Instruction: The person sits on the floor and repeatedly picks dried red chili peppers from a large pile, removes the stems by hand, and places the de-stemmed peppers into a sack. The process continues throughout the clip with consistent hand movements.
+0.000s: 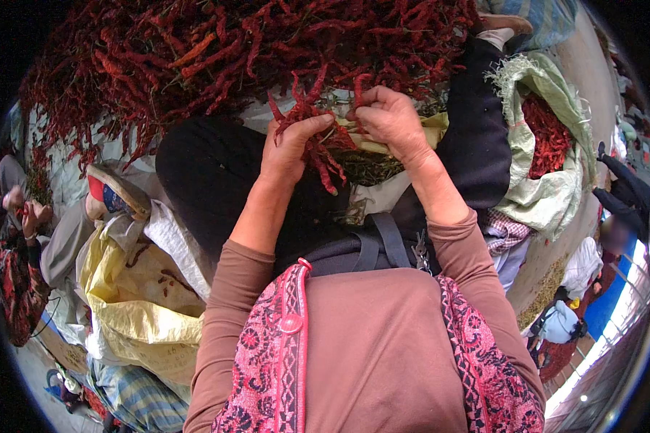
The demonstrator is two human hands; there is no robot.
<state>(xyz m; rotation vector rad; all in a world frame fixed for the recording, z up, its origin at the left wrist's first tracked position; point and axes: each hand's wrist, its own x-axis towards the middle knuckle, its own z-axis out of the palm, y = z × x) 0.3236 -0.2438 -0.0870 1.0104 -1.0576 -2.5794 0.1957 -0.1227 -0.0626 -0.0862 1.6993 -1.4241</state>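
Note:
A bunch of dried red chili peppers [322, 157] is held in my left hand [292, 142], with pods sticking out above and below the thumb. Close beside it, my right hand [385, 120] pinches a single red chili [361, 92] between thumb and fingers. Below both hands, between my legs, dry greenish stems [365, 166] lie by the yellow edge of a sack [436, 127]. Beyond my hands spreads a large heap of red chilies [238, 48], many with stalks attached.
At right stands a pale green woven sack [555, 208] holding red chilies [546, 135]. A yellow-lined sack [135, 325] with a few pods inside lies at left, near a shoe [116, 192]. Another person's hands [30, 211] are at far left. More people sit at right.

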